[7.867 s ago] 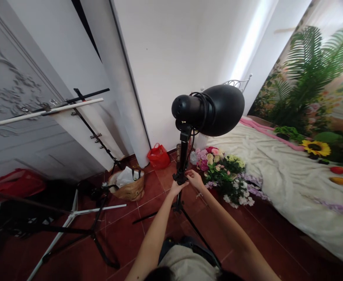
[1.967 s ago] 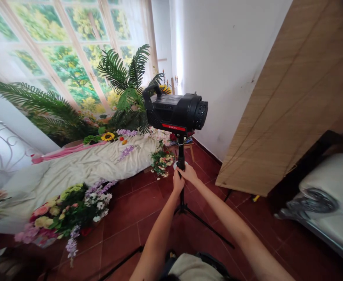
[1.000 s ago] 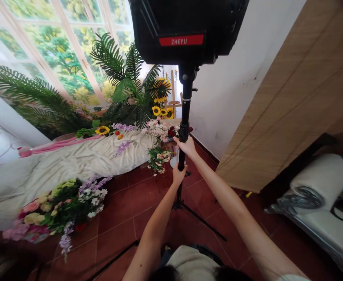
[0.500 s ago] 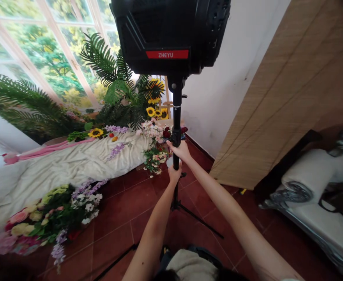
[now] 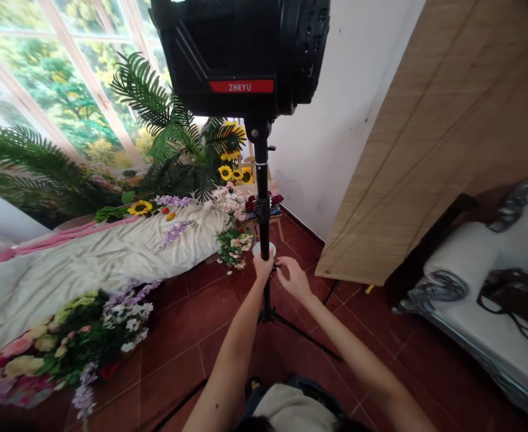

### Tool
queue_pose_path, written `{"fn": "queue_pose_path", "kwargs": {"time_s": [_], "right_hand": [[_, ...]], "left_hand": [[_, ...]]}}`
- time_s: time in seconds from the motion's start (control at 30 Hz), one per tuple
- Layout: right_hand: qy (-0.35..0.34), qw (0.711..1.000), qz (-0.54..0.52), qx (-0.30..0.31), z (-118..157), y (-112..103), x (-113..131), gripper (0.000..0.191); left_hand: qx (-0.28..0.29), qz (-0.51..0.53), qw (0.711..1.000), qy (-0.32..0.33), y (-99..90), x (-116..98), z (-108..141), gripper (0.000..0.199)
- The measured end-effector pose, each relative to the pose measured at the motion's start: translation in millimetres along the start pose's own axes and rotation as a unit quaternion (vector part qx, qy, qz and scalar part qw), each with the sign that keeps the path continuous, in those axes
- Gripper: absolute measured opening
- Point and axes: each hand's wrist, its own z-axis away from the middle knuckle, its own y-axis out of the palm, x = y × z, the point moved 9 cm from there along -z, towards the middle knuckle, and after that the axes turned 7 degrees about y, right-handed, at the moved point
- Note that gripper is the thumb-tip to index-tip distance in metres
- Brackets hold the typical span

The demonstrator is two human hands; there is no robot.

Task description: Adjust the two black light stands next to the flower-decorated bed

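Observation:
A black studio light (image 5: 241,60) with a red ZHEYU label sits on top of an upright black light stand (image 5: 263,180). My left hand (image 5: 264,267) is wrapped around the stand's pole, below the upper collar (image 5: 261,209). Just right of it, my right hand (image 5: 293,279) has thumb and fingertips closed at a small dark knob (image 5: 276,266) on the pole's side. The fingers partly cover this knob. Down on the red tiles, the stand's legs (image 5: 311,339) spread out.
To the left is a cream-draped bench (image 5: 196,234) with artificial flowers (image 5: 133,321) and palm fronds (image 5: 151,111). A small wooden stool (image 5: 278,227) stands behind the pole. At right are a leaning bamboo blind (image 5: 390,156) and a silver-trimmed white sofa (image 5: 466,306) bearing a dark bag (image 5: 516,300).
My right hand has let go of the pole near the collar and come down to the knob beside my left hand. The left hand keeps its hold. The view has shifted slightly right.

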Motion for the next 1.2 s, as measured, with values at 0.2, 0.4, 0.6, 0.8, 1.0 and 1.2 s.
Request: {"fn": "queue_pose_path", "kwargs": {"time_s": [0.2, 0.4, 0.6, 0.8, 1.0, 1.2], "right_hand": [[-0.023, 0.998, 0.024, 0.046, 27, 21, -8, 0.038], [0.153, 0.98, -0.122, -0.038, 13, 36, -56, 0.035], [0.422, 0.799, -0.428, 0.012, 5, 77, -101, 0.009], [0.449, 0.751, -0.477, 0.078, 11, 82, -98, 0.011], [0.27, 0.949, -0.164, -0.012, 1, 43, -91, 0.032], [0.436, 0.846, -0.294, 0.091, 2, 79, -109, 0.042]], "left_hand": [[-0.004, -0.037, 0.999, 0.023, 0.6, 3, -1, 0.042], [0.001, -0.082, 0.996, 0.044, -0.6, 3, -3, 0.043], [-0.004, -0.073, 0.997, 0.036, -1.5, 1, -2, 0.044], [-0.016, -0.063, 0.997, 0.046, -2.7, 3, -4, 0.043], [-0.012, -0.058, 0.997, 0.048, -2.0, 2, -3, 0.042], [-0.008, -0.058, 0.997, 0.05, -1.2, 0, -3, 0.042]]}}
